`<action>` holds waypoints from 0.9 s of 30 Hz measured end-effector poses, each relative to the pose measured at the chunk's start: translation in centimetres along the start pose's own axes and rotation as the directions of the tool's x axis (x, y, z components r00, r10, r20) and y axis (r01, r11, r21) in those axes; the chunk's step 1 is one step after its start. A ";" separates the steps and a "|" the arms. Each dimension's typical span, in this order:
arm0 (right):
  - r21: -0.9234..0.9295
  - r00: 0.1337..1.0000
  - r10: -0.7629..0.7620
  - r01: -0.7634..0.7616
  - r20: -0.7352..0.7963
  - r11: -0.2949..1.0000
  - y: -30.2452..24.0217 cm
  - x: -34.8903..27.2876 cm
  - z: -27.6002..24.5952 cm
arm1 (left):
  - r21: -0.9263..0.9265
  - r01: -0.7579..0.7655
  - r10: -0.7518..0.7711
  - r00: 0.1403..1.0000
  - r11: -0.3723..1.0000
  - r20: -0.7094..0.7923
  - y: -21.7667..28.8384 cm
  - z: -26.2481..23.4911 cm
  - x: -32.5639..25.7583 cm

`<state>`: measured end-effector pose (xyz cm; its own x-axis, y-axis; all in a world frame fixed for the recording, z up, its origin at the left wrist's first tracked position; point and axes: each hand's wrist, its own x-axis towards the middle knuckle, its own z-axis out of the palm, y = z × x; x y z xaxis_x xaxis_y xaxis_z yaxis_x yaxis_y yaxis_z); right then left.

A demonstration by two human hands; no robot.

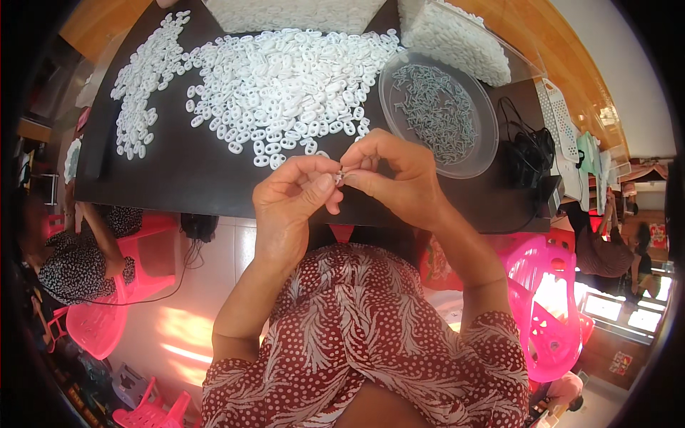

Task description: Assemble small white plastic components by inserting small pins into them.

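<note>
My left hand (291, 203) and my right hand (399, 175) meet over the front edge of the dark table (178, 182). Between the left thumb and fingers is a small white piece (340, 178), largely covered by the fingertips. My right thumb and forefinger pinch at that same spot; what they grip is too small to make out. Just beyond the hands spreads a big heap of white oval two-holed plastic pieces (285, 78). To the right of it, a round clear plastic tub (489, 135) contains many small grey screws (435, 107).
A second pile of white ovals (146, 85) lies at the left. Clear bins of white pieces (457, 43) stand along the back. Black cables (528, 139) lie right of the tub. Pink plastic chairs (546, 307) are close on the right. Another person (85, 250) sits at the left.
</note>
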<state>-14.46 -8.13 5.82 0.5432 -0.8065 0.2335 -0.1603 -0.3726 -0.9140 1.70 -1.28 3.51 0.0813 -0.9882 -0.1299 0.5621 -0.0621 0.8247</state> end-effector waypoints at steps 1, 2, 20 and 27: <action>-0.001 1.000 0.020 -0.020 0.011 1.000 0.0 -0.1 -0.1 | -0.001 0.000 0.000 1.000 1.000 0.000 0.0 0.0 0.0; -0.002 0.999 0.040 -0.040 0.021 0.999 0.0 -0.1 -0.1 | 0.003 -0.011 0.011 1.000 1.000 -0.023 0.0 0.2 0.0; -0.048 0.999 0.039 -0.038 0.028 0.998 0.2 0.1 0.7 | 0.105 -0.116 0.128 0.986 0.988 -0.111 -0.8 0.0 -0.2; -0.028 0.996 0.080 -0.079 0.029 0.996 0.2 0.0 0.9 | 0.111 -0.132 0.146 0.981 0.985 -0.126 -1.1 -0.2 -0.4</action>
<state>-13.76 -7.74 5.36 0.5526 -0.8198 0.1500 -0.2259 -0.3207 -0.9199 1.20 -0.82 2.57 0.2650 -0.9612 -0.0765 0.4520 0.0537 0.8904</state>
